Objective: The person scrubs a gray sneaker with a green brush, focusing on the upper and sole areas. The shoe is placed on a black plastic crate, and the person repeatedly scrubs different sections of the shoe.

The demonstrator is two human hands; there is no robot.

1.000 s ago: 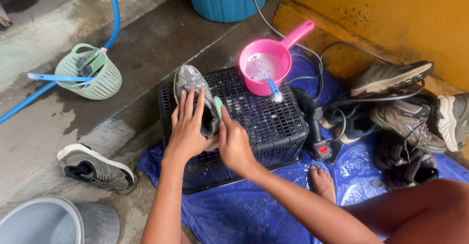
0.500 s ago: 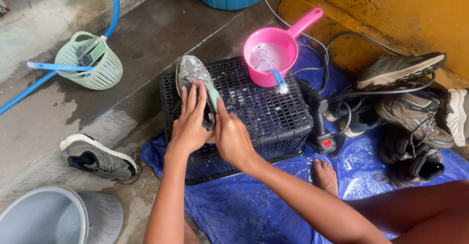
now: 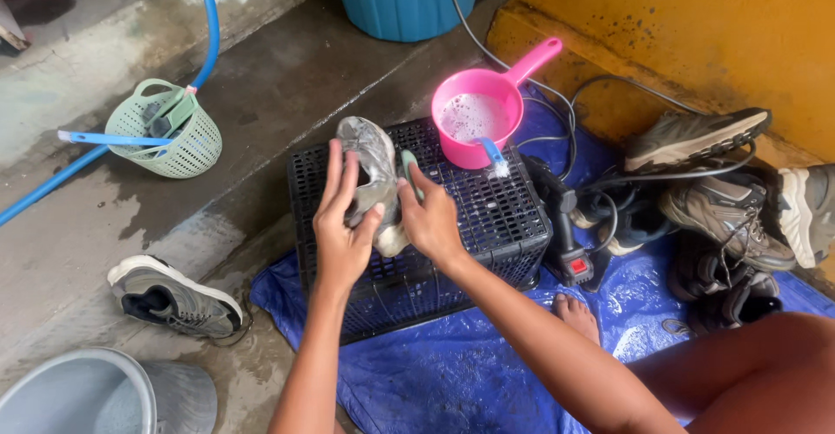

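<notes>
I hold a wet grey shoe [image 3: 372, 173] between my two hands, over the left part of the black plastic crate [image 3: 487, 217] that stands upside down on the blue tarp [image 3: 435, 373]. My left hand [image 3: 341, 225] cups the shoe from its left side, fingers stretched up along it and thumb hooked round the near edge. My right hand [image 3: 432, 217] is closed round a green scrubbing brush [image 3: 409, 173] and presses it against the shoe's right side. The shoe sits tilted, toe pointing far, heel toward me, its heel just above the crate top.

On the far right corner of the crate stands a pink dipper [image 3: 478, 112] with foamy water, a small blue-handled brush [image 3: 492, 157] leaning at its rim. To the left on the wet concrete floor [image 3: 261, 95] lies a second grey shoe [image 3: 174, 299], well apart from my hands. Farther left sits a pale green basket [image 3: 170, 143] with a blue hose [image 3: 209, 34] running past it. A grey bucket [image 3: 78, 395] is at the near left corner. On the right, near the yellow wall [image 3: 696, 25], several more shoes [image 3: 722, 208] lie piled among black cables [image 3: 591, 138].
</notes>
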